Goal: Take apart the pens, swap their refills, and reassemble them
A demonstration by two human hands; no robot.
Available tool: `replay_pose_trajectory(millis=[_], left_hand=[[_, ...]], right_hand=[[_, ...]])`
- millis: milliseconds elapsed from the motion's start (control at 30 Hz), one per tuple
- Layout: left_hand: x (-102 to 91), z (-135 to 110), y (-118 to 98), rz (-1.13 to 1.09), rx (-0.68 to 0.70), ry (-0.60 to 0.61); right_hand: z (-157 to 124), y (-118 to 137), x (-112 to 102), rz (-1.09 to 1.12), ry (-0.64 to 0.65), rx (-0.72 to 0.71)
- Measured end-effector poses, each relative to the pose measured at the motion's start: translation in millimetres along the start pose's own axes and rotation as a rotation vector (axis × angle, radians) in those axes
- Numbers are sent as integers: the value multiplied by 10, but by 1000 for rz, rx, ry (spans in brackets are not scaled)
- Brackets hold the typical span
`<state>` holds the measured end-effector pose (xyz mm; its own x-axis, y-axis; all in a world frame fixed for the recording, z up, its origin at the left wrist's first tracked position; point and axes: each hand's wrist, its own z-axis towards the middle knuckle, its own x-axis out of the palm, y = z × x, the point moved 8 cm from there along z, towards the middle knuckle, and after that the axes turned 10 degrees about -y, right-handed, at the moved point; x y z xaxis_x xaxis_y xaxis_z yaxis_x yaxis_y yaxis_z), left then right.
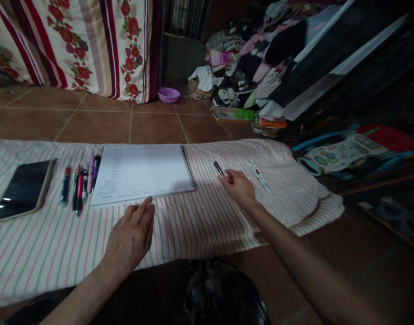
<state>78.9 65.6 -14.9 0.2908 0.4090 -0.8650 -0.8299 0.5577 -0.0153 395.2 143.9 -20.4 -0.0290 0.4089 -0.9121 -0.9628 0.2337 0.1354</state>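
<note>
On a white cloth with pink and grey stripes [207,225] we see, left to right, a black-screened phone [22,187], slim coloured pens [80,186] and a white spiral-bound notebook [152,169], with our left hand [132,230] at its lower edge, fingers loosely together. Further right, our right hand [240,187] pinches a black pen [218,168], partly hidden by the fingers. Beyond a floral curtain [101,49], brown floor tiles [101,121] bear a round purple plastic basin [168,99] and a brown cardboard box [200,93] topped with a white garment [207,79]; the far right we can't make out
</note>
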Motion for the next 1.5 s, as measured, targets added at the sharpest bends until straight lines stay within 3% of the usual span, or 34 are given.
replay_pose_trajectory(millis=[133,300,400,1000,1333,1500], left_hand=[[-3,-3,-1,1,-4,0],[-6,6,-4,7,-6,3],[0,0,1,-4,-11,15],[17,-16,6,-22,-10,18],[16,-2,18,-50,-43,26],[55,-43,32,-60,-55,39]], right_hand=[[148,-424,-143,-145,-205,54],[333,-1025,-16,-254,-110,204],[356,-1174,55,-290,-40,246],[387,-1121,51,-315,-3,214],[371,-1062,35,-278,52,341],[396,-906,-66,-279,-44,268]])
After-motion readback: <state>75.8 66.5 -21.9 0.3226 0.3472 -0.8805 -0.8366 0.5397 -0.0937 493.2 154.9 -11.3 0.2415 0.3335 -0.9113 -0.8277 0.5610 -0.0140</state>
